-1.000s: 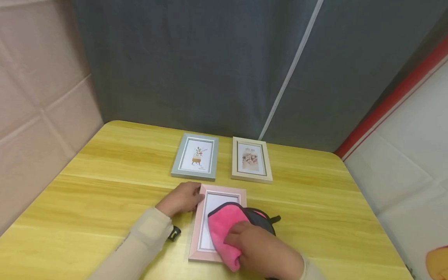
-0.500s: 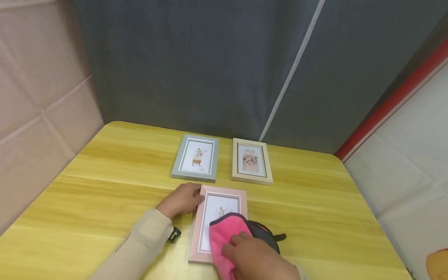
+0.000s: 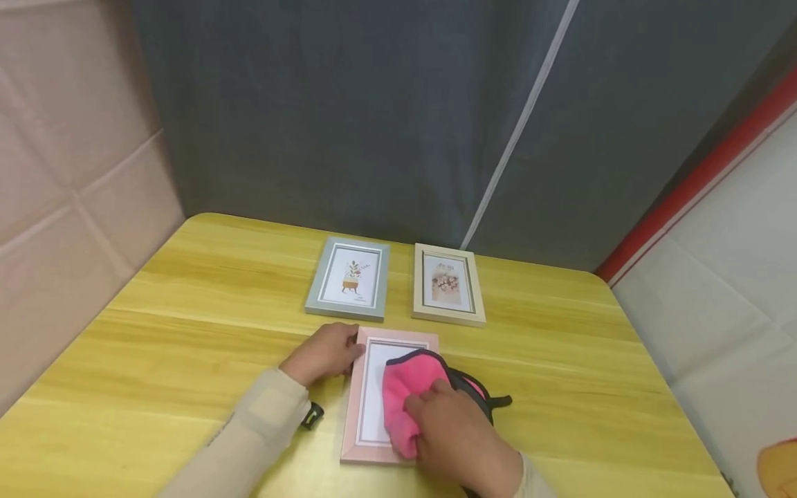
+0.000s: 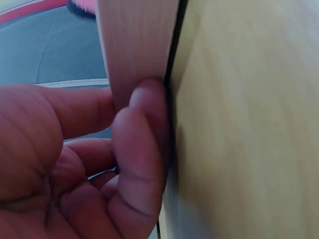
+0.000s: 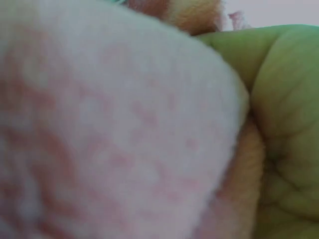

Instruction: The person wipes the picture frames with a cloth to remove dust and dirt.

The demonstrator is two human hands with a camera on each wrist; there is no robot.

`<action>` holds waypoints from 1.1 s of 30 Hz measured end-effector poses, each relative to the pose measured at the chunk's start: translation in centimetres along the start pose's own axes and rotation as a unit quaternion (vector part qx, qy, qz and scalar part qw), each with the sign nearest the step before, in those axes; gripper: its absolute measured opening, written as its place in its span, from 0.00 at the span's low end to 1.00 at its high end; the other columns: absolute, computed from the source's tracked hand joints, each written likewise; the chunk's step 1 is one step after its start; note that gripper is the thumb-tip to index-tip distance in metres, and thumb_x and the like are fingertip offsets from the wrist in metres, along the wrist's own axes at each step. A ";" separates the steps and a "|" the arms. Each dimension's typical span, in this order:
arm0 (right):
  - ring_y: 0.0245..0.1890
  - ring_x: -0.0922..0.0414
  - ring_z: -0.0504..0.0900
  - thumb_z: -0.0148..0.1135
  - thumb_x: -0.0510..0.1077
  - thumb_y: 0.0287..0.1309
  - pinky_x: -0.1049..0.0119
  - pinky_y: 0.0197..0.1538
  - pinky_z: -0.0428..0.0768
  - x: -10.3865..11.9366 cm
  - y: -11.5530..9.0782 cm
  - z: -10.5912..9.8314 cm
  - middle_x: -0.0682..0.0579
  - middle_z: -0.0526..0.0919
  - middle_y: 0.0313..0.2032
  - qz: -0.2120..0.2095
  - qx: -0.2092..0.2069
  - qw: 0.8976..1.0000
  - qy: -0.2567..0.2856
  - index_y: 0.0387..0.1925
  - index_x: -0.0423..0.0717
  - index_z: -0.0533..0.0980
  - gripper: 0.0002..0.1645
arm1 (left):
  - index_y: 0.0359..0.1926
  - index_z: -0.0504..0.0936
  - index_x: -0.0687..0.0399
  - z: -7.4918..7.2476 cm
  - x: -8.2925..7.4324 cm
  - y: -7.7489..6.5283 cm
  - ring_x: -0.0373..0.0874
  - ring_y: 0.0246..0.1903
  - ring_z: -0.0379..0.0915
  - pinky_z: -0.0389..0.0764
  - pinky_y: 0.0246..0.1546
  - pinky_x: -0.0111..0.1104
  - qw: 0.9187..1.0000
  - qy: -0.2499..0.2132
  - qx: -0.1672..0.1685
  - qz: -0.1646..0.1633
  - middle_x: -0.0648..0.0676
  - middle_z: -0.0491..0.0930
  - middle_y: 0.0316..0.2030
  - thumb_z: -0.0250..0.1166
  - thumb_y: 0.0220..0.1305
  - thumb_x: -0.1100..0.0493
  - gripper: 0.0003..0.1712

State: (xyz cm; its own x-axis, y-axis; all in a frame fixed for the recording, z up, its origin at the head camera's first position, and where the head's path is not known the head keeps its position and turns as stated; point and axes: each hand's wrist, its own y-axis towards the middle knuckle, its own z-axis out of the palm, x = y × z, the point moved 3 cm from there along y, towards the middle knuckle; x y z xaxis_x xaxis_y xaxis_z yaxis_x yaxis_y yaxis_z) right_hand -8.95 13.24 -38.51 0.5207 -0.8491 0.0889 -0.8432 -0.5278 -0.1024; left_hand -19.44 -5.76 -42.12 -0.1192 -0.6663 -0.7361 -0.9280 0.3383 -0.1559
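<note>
A pink picture frame (image 3: 352, 422) lies face up on the table near the front. At its upper left corner, my left hand (image 3: 324, 354) pinches the edge; in the left wrist view the curled fingers (image 4: 137, 154) and thumb press against the frame's side (image 4: 139, 45). My right hand (image 3: 457, 432) grips a bunched pink cloth (image 3: 407, 394) with dark trim, which lies over the right part of the frame's glass and hides much of the picture. Folds of the cloth (image 5: 124, 129) fill most of the right wrist view, tucked against the palm (image 5: 294, 119).
Behind the pink frame lie a grey-blue picture frame (image 3: 315, 287) on the left and a cream picture frame (image 3: 478, 290) on the right. The yellow wood-grain table (image 3: 187, 332) ends at a dark grey curtain (image 3: 324, 117). A small black buckle (image 3: 313, 416) shows beside the left sleeve.
My right hand has swept the cloth down the glass, baring part of the picture, then back up and slightly right. The left hand keeps its hold on the frame's corner.
</note>
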 end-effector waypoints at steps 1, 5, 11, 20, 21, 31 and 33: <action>0.30 0.58 0.66 0.70 0.42 0.47 0.65 0.31 0.68 -0.2 0.2 0.0 0.62 0.70 0.21 -0.005 -0.008 1.000 -0.006 0.31 0.55 0.76 0.10 | 0.28 0.74 0.57 0.0 0.0 0.0 0.43 0.18 0.72 0.74 0.20 0.33 1.000 0.001 0.000 -0.001 0.52 0.75 0.20 0.60 0.70 0.62 0.11; 0.34 0.57 0.68 0.69 0.43 0.48 0.61 0.37 0.72 -1.0 0.7 0.3 0.62 0.77 0.26 0.002 -0.025 1.000 0.002 0.38 0.53 0.79 0.12 | 0.28 0.74 0.56 0.1 -0.1 0.1 0.43 0.20 0.73 0.75 0.22 0.34 1.000 0.012 -0.002 -0.003 0.52 0.74 0.20 0.60 0.70 0.62 0.11; 0.58 0.50 0.71 0.67 0.46 0.57 0.39 0.65 0.63 -2.6 1.1 0.7 0.54 0.83 0.53 0.039 -0.028 0.998 0.050 0.60 0.50 0.78 0.28 | 0.28 0.75 0.55 0.5 -0.1 0.5 0.43 0.22 0.70 0.74 0.25 0.33 1.000 0.030 0.000 0.003 0.52 0.73 0.21 0.60 0.71 0.60 0.12; 0.73 0.45 0.57 0.61 0.49 0.65 0.37 0.69 0.58 -4.3 2.0 1.8 0.48 0.65 0.71 0.052 -0.031 0.994 0.090 0.71 0.50 0.68 0.34 | 0.26 0.73 0.55 0.2 0.1 0.5 0.43 0.21 0.70 0.73 0.23 0.33 1.000 0.000 0.004 0.000 0.52 0.74 0.21 0.60 0.70 0.60 0.13; 0.73 0.45 0.57 0.61 0.48 0.65 0.37 0.69 0.58 -4.3 2.0 1.7 0.48 0.66 0.71 0.050 -0.032 0.994 0.093 0.71 0.49 0.68 0.33 | 0.26 0.73 0.55 0.2 0.1 0.5 0.43 0.21 0.70 0.73 0.23 0.33 1.000 -0.005 0.003 0.002 0.52 0.74 0.20 0.61 0.70 0.60 0.14; 0.63 0.50 0.74 0.61 0.36 0.60 0.51 0.66 0.70 -4.0 0.7 -0.9 0.50 0.80 0.59 -0.011 -0.064 0.993 0.097 0.60 0.47 0.77 0.26 | 0.23 0.73 0.56 -0.2 0.4 0.2 0.43 0.20 0.67 0.70 0.22 0.34 0.999 0.020 -0.025 0.005 0.51 0.69 0.18 0.65 0.67 0.57 0.16; 0.58 0.53 0.77 0.63 0.35 0.57 0.53 0.63 0.73 -3.8 0.1 -1.6 0.53 0.82 0.54 -0.029 -0.052 0.993 0.098 0.58 0.47 0.78 0.25 | 0.25 0.78 0.56 -0.5 0.2 0.0 0.43 0.21 0.67 0.70 0.24 0.35 0.999 0.038 -0.030 0.002 0.50 0.71 0.19 0.66 0.64 0.55 0.13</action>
State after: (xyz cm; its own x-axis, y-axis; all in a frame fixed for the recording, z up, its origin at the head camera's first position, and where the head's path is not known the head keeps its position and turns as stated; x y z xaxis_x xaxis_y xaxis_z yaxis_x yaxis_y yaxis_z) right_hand -11.22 16.40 -37.30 0.5414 -0.7914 0.2838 -0.8270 -0.5621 0.0099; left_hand -19.68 -6.25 -41.94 -0.1475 -0.7136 -0.6848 -0.9466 0.3026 -0.1115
